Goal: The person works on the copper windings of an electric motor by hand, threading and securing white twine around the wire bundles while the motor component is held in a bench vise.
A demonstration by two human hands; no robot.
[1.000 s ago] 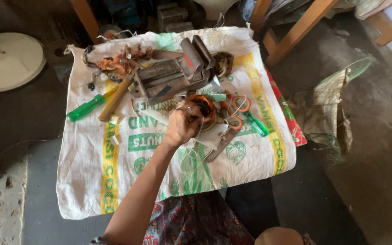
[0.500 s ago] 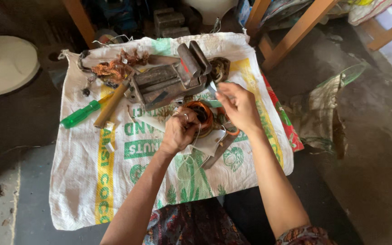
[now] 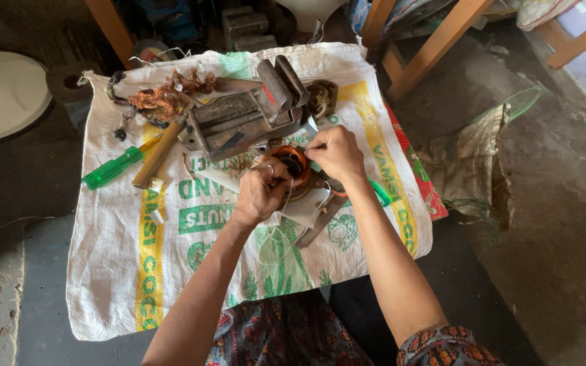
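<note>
Gripping a copper coil, left hand and right hand work over a printed sack on grey floor.

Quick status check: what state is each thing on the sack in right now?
Copper coil: held between both hands.
Left hand: gripping the coil.
Right hand: pinching at the coil's top.
Bench vise: lying on its side.
Green screwdriver: lying flat, untouched.
Copper scrap: loose, tangled.
</note>
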